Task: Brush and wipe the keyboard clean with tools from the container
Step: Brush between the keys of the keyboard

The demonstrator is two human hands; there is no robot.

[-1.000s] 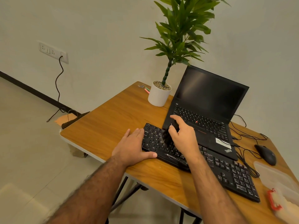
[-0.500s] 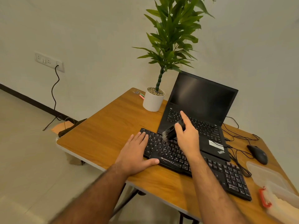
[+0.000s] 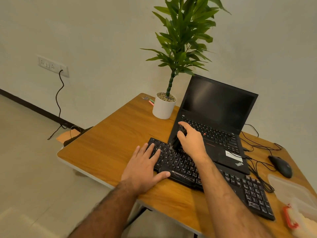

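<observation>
A black full-size keyboard (image 3: 236, 183) lies slantwise on the wooden table (image 3: 109, 146). My left hand (image 3: 144, 167) rests flat on the keyboard's left end, fingers spread over the keys and thumb along its front edge. My right hand (image 3: 191, 142) grips a small black brush (image 3: 176, 141), its bristles touching the upper-left key rows. A clear plastic container (image 3: 295, 191) sits at the table's right edge, with a red-and-white item (image 3: 291, 219) in front of it.
An open black laptop (image 3: 216, 114) stands just behind the keyboard. A white pot with a tall green plant (image 3: 163, 107) sits at the back. A black mouse (image 3: 281, 166) and tangled cables lie to the right. A wall socket (image 3: 53, 66) with a hanging cord is at left.
My right hand has carried the brush up the keys toward the keyboard's top-left rows. My left hand has stayed flat on the left end. The view has shifted slightly.
</observation>
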